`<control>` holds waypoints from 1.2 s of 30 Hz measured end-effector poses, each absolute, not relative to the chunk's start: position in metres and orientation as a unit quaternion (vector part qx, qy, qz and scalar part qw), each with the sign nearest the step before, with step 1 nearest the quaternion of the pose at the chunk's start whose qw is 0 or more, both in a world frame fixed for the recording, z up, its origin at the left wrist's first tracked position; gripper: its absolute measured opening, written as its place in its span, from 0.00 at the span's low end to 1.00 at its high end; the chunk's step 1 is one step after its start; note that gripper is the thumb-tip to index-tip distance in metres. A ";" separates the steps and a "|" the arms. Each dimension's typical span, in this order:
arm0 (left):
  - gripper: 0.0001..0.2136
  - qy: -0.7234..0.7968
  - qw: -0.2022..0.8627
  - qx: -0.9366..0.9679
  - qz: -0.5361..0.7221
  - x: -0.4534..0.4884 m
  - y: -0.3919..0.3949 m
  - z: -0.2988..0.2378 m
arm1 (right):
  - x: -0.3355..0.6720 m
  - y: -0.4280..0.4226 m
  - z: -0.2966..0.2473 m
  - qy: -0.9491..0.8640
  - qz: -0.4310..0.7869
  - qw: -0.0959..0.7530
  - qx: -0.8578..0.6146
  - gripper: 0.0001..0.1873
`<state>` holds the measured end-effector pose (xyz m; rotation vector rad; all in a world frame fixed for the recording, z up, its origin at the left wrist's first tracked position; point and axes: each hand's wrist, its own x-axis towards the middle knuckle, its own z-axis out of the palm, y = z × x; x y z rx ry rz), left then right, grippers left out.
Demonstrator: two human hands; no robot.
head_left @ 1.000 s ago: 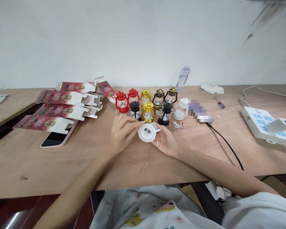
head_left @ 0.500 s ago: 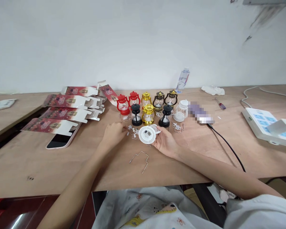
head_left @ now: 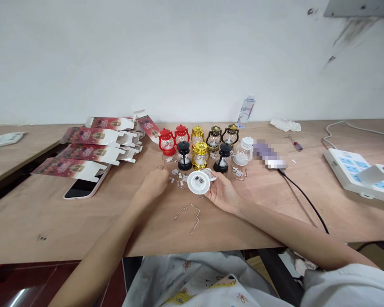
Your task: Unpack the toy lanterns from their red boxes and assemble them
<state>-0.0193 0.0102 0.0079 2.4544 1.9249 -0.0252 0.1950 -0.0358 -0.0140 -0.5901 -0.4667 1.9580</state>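
Note:
My right hand grips a small white lantern tipped so that its round base, with a dark opening in it, faces me. My left hand rests low over the table with its fingers curled in; whatever they hold is hidden. Beside its fingertips lie small white plastic pieces. A bent wire handle lies in front of the lantern. Behind my hands stand little lanterns: red, gold, black, bronze and another white lantern.
Printed red boxes lie at left, partly over a phone. A clear bottle stands near the wall. On the right are a blurred purple item with a black cable, a screwdriver, crumpled tissue and a power strip.
My left hand has shifted slightly, its fingers drawn in more beside the small white pieces. The right hand keeps its hold on the white lantern. The view has tilted a little.

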 end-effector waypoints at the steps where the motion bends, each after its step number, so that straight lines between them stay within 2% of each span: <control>1: 0.11 0.612 0.010 0.791 -0.008 -0.019 0.010 0.008 | 0.195 -0.036 -0.014 -0.192 0.808 0.499 -0.247 0.06; 14: 0.11 0.628 -0.010 0.776 0.057 -0.010 0.005 0.013 | 0.195 -0.037 -0.011 -0.179 0.808 0.497 -0.261 0.07; 17: 0.10 0.635 0.013 0.763 0.115 -0.008 0.005 0.016 | 0.195 -0.037 -0.010 -0.174 0.807 0.499 -0.264 0.06; 21: 0.05 0.592 0.137 0.745 0.275 -0.009 0.007 0.015 | 0.195 -0.038 -0.010 -0.180 0.809 0.493 -0.263 0.06; 26: 0.05 0.525 0.396 0.621 0.427 -0.008 0.012 0.013 | 0.195 -0.038 -0.010 -0.187 0.808 0.493 -0.262 0.05; 32: 0.05 0.489 0.620 0.422 0.445 -0.004 0.012 0.017 | 0.195 -0.037 -0.013 -0.203 0.808 0.494 -0.249 0.08; 36: 0.03 0.478 0.703 0.314 0.423 -0.001 0.011 0.021 | 0.195 -0.038 -0.012 -0.199 0.807 0.495 -0.253 0.08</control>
